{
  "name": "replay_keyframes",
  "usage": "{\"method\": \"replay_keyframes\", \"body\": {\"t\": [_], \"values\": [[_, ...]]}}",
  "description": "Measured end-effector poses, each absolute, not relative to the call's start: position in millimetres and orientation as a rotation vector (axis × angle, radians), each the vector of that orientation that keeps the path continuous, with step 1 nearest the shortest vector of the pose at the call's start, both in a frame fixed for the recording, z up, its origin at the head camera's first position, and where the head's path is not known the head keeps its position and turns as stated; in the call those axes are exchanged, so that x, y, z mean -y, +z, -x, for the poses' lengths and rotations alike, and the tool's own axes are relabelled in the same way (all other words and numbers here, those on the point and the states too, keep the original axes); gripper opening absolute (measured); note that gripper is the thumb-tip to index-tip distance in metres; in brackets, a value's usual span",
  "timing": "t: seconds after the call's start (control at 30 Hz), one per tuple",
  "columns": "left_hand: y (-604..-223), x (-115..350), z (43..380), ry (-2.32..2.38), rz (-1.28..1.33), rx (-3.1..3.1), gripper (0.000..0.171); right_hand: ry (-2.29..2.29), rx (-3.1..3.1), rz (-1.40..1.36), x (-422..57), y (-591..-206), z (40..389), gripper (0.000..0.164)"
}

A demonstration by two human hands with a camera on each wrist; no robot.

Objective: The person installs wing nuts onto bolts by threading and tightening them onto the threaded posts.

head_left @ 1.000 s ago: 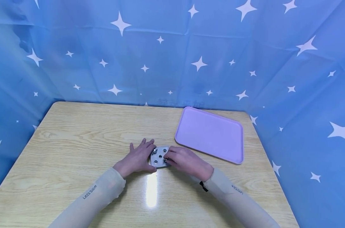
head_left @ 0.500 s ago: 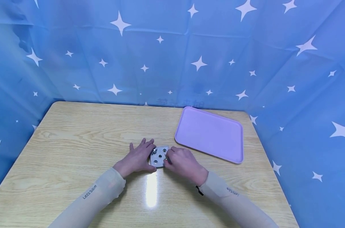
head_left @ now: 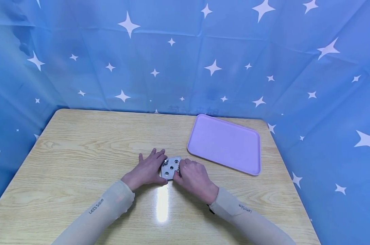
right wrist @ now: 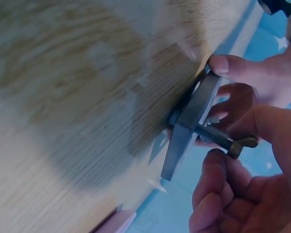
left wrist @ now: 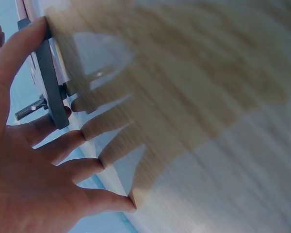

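A grey metal plate with several round holes is on the table in front of me. My left hand holds it at two edges between thumb and index finger; the other fingers spread on the tabletop. From the plate's right side a threaded bolt sticks up, with a brass-coloured wing nut near its end. My right hand pinches that wing nut between thumb and curled fingers. Near the left fingers, another bolt rises from the plate with a wing nut low on it.
A shallow purple tray lies at the back right of the wooden table. Behind the table and along its sides hangs a blue curtain with white stars. Light reflects off the tabletop below the plate.
My right hand has rotated about the right-hand wing nut and its wrist has shifted left and down. My left hand and the plate have stayed in place.
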State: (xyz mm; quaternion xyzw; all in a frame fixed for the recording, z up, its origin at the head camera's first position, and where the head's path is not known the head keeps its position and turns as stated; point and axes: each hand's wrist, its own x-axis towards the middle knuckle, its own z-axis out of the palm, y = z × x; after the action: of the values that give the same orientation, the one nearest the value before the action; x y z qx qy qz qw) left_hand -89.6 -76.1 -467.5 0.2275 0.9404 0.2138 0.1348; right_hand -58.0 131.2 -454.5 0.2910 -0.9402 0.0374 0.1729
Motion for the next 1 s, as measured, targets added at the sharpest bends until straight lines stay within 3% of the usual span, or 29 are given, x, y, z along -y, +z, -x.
{"method": "replay_keyframes", "body": {"t": [0.53, 0.7, 0.8, 1.0], "values": [[-467, 76, 89, 0.612, -0.665, -2.730, 0.093, 0.131, 2.728, -0.791, -133, -453, 59, 0.036], [-467, 76, 88, 0.601, -0.669, -2.727, 0.094, 0.180, 2.827, -0.826, -137, -446, 59, 0.044], [-467, 76, 89, 0.600, -0.672, -2.718, 0.095, 0.279, 2.865, -0.988, -147, -436, 65, 0.049], [-466, 76, 90, 0.600, -0.663, -2.704, 0.095, 0.340, 2.659, -1.580, -168, -418, 86, 0.038]]}}
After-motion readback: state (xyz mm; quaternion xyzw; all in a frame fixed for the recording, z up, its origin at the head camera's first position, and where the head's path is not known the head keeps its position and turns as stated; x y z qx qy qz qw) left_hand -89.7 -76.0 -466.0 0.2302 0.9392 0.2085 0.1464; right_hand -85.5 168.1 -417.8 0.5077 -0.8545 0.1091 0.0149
